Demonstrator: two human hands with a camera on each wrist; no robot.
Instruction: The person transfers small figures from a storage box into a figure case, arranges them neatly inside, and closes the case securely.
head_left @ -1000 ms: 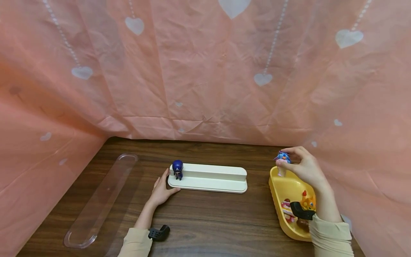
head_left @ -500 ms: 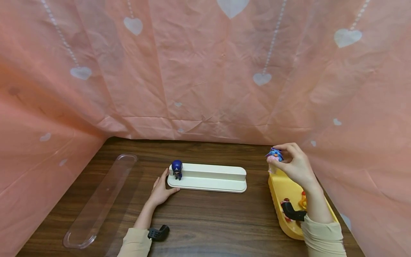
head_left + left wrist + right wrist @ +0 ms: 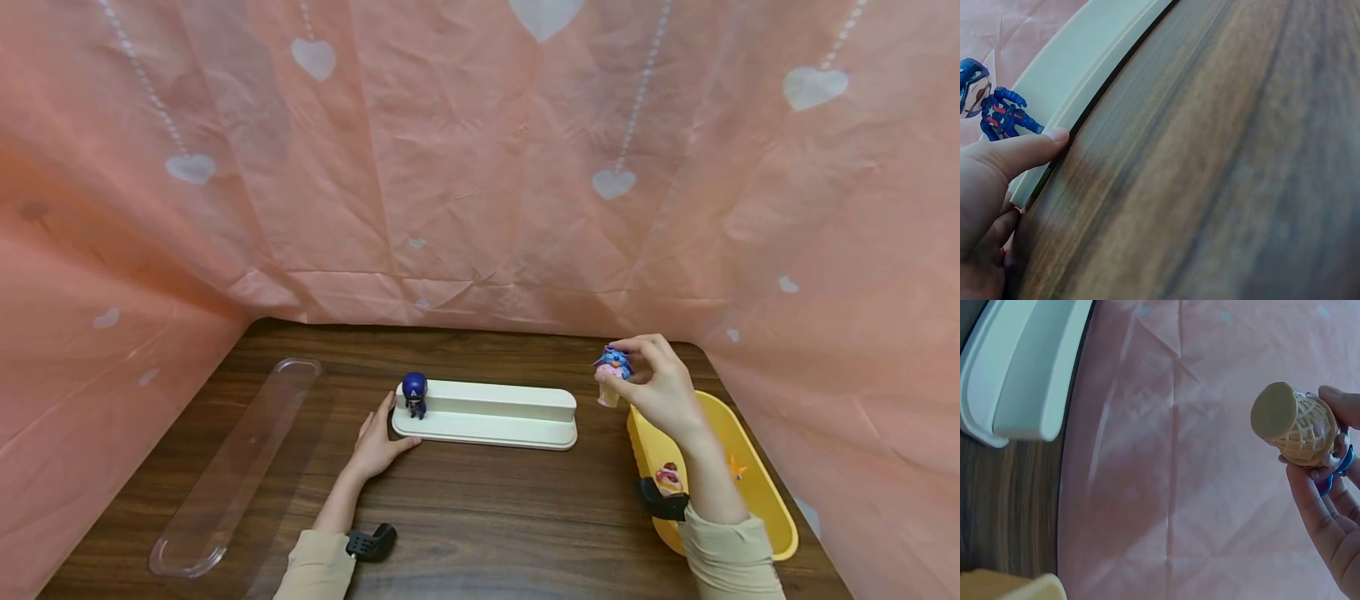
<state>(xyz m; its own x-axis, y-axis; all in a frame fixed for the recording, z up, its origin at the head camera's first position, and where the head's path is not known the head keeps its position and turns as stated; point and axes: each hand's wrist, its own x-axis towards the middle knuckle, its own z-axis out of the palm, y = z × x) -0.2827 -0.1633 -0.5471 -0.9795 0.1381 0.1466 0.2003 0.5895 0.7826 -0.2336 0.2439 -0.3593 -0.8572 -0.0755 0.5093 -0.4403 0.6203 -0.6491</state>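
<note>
Blue-and-pink figurine [image 3: 614, 367], tan waffle-cone base [image 3: 1305, 434]: in right hand [image 3: 663, 393], pinched between fingers. White stepped stand [image 3: 491, 415]: end gripped by left hand [image 3: 375, 448], fingers wide.

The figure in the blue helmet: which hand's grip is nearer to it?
Left. The left hand has its grip on the left end of the white stand, close beside the helmeted figure. The right hand is past the other end, holding a cone figure.

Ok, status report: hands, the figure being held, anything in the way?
Right hand pinching blue-headed cone figure, aloft between white stand and yellow bin. Left hand holding stand's left end. Possible obstacle: blue-helmeted figure standing at that end.
</note>
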